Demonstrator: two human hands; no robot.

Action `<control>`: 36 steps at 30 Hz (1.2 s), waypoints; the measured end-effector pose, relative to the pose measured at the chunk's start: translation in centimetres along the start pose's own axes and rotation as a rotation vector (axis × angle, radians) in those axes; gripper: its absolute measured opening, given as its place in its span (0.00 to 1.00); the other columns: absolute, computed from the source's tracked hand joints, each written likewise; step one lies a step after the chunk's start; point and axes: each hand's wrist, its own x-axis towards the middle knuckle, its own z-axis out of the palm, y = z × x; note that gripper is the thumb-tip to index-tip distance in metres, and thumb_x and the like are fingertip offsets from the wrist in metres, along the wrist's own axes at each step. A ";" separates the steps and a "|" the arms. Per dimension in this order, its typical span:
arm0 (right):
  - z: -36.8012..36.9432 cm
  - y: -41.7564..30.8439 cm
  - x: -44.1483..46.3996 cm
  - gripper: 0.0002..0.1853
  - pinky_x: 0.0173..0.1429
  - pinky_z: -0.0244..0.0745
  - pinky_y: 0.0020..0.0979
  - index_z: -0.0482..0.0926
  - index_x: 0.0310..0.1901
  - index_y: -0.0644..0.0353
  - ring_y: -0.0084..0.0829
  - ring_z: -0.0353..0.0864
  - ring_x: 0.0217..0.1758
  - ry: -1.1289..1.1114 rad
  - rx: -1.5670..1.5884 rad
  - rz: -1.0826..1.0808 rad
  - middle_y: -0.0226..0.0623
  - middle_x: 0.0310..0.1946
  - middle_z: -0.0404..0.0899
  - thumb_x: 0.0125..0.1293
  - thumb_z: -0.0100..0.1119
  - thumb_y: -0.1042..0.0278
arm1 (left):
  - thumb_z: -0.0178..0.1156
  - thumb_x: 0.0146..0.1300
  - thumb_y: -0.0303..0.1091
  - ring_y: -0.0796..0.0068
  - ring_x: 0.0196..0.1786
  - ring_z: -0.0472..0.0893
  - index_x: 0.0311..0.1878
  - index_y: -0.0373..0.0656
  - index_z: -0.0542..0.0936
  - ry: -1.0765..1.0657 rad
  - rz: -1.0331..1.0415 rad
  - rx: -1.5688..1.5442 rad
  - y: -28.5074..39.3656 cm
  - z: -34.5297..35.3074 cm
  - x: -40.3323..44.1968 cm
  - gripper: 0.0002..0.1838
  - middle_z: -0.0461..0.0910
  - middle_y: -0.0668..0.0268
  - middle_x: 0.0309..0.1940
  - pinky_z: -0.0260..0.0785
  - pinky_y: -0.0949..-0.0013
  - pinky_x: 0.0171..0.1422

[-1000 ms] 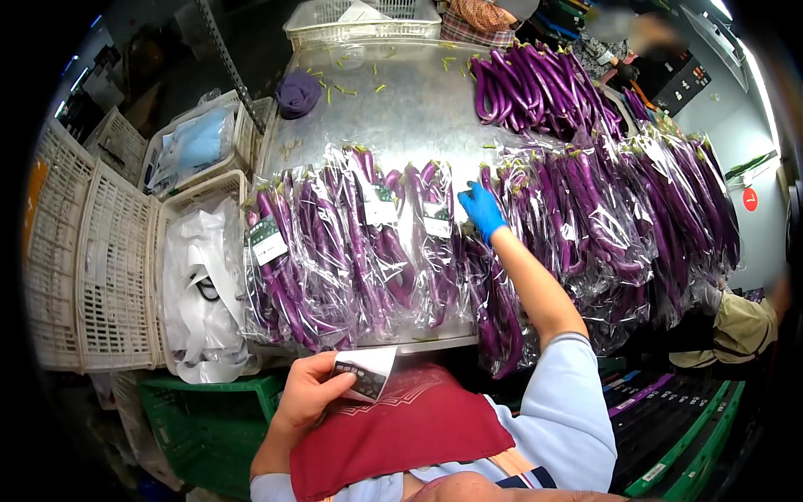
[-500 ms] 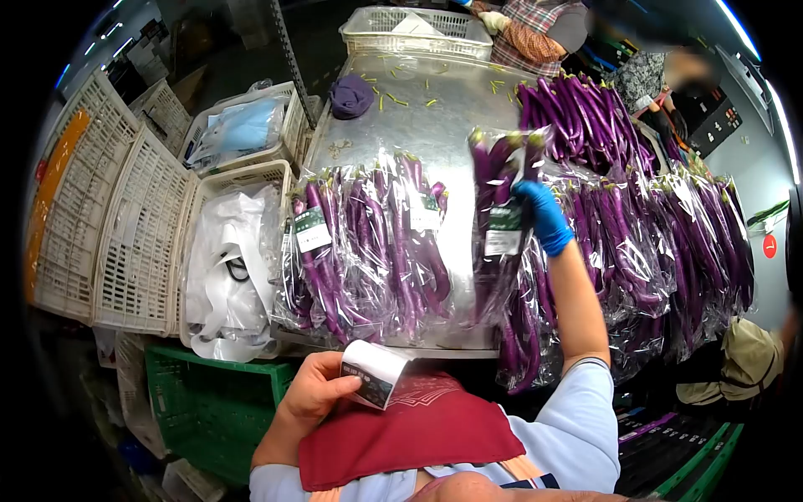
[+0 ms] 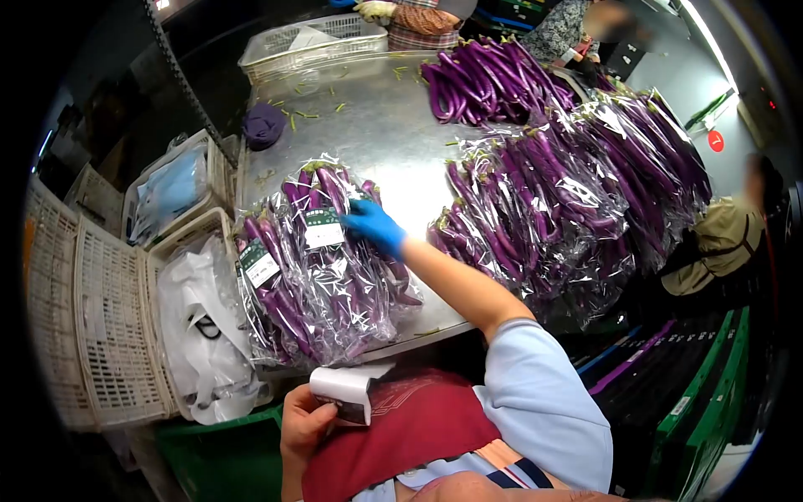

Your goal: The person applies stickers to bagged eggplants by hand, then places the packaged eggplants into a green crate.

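Since the earlier frame, a labelled bag of eggplants (image 3: 335, 272) and your gloved right hand (image 3: 374, 228) have moved left across the bench (image 3: 376, 113), from the middle of the metal top to the group near its left end. The bag lies there label up, overlapping its neighbours, well apart from the larger bagged heap (image 3: 539, 188) on the right. To set it down well, keep the stems level with the next bag's, lower it without dragging the film, and avoid creasing the white-and-green label (image 3: 324, 228); a hard press could bruise the fruit. Your right forearm reaches forward and leftward from a bent elbow, the back of the glove up, its fingers slightly curved and partly spread at the label's edge; whether they pinch the plastic, you cannot tell. Low by the apron (image 3: 418, 414), your bare left hand (image 3: 305, 421) holds a folded label strip (image 3: 341, 386), thumb on top, fingers closed beneath.
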 end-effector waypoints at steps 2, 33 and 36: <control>-4.2 3.4 -4.5 0.21 0.48 0.67 0.29 0.67 0.50 0.68 0.30 0.71 0.44 0.253 -0.108 -0.207 0.41 0.43 0.73 0.55 0.54 0.66 | 0.60 0.48 0.25 0.72 0.41 0.77 0.44 0.30 0.74 -0.025 0.013 -0.006 0.0 -0.2 0.4 0.17 0.78 0.59 0.38 0.68 0.71 0.48; -7.2 -1.7 -16.1 0.17 0.41 0.71 0.23 0.71 0.45 0.67 0.24 0.75 0.37 0.093 0.052 0.404 0.36 0.37 0.74 0.58 0.57 0.64 | 0.55 0.56 0.26 0.82 0.37 0.75 0.42 0.31 0.73 -0.071 -0.221 0.264 -7.7 4.8 11.3 0.11 0.77 0.65 0.35 0.67 0.79 0.44; -7.4 -3.4 -17.5 0.13 0.36 0.68 0.24 0.71 0.40 0.65 0.24 0.72 0.33 0.378 -0.920 -0.368 0.35 0.33 0.73 0.55 0.58 0.70 | 0.56 0.56 0.25 0.83 0.35 0.74 0.40 0.31 0.74 -0.040 -0.207 0.300 -8.1 4.5 11.3 0.09 0.77 0.65 0.33 0.66 0.79 0.41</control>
